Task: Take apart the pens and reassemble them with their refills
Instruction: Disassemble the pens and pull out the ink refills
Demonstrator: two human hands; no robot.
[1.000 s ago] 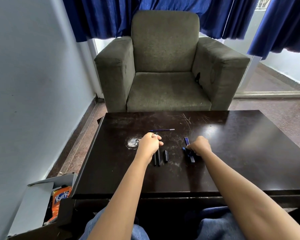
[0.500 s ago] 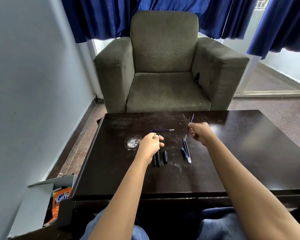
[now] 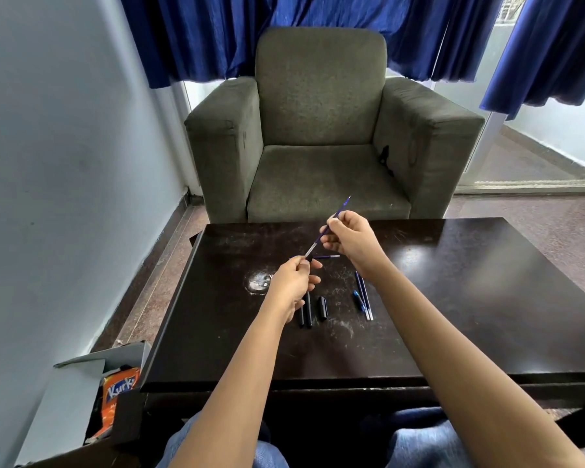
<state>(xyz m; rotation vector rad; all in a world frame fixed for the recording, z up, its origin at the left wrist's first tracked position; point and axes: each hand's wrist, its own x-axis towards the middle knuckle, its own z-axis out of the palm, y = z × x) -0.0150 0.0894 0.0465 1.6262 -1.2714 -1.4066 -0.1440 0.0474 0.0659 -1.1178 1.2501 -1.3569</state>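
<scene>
A dark desk [image 3: 453,298] stands before a grey-green armchair [image 3: 321,130], with blue curtains [image 3: 217,35] hanging behind it and a pale wall [image 3: 65,146] to the left. On the floor by the desk's near left corner sits an open cardboard box [image 3: 81,383] with an orange snack packet [image 3: 115,400] in it. A whitish smudge [image 3: 259,282] marks the desk top just left of the hands.

On the desk, three black pen pieces [image 3: 313,309] lie side by side, partly hidden under the left wrist. Right of them lie loose blue refills [image 3: 363,295] beside a short blue pen part [image 3: 358,298]. One more refill [image 3: 328,256] lies crosswise farther back, between the two hands.

The right hand [image 3: 350,236] is raised above the desk, fingers closed in a pinch on a blue refill [image 3: 335,219] that slants up and away, its far tip over the armchair seat. The left hand [image 3: 294,282] is curled shut around a dark pen barrel [image 3: 305,261], of which only the top shows; the refill's pale lower end meets that barrel's mouth. Nothing stands between the hands and the parts on the desk.
</scene>
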